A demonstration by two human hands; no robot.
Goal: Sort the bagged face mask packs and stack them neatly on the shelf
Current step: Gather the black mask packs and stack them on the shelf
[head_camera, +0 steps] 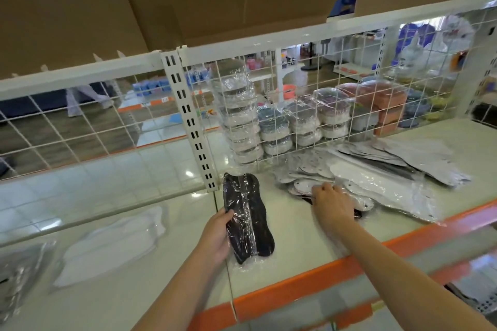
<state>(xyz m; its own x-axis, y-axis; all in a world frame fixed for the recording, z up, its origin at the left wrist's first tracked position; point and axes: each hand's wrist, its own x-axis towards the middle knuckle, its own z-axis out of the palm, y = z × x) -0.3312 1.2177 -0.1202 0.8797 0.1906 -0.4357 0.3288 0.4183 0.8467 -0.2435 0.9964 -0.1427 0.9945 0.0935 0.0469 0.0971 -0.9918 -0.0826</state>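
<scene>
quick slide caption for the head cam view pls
Left hand holds a bagged black mask pack while the right hand reaches into the loose pile of packs on the shelf.

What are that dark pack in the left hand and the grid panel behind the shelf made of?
The dark mask pack looks like black fabric masks in a thin clear plastic bag: glossy, crinkled highlights run across it. The grid panel looks like white-coated metal wire: thin straight rods crossing in squares, though the coating could be paint or plastic.
</scene>
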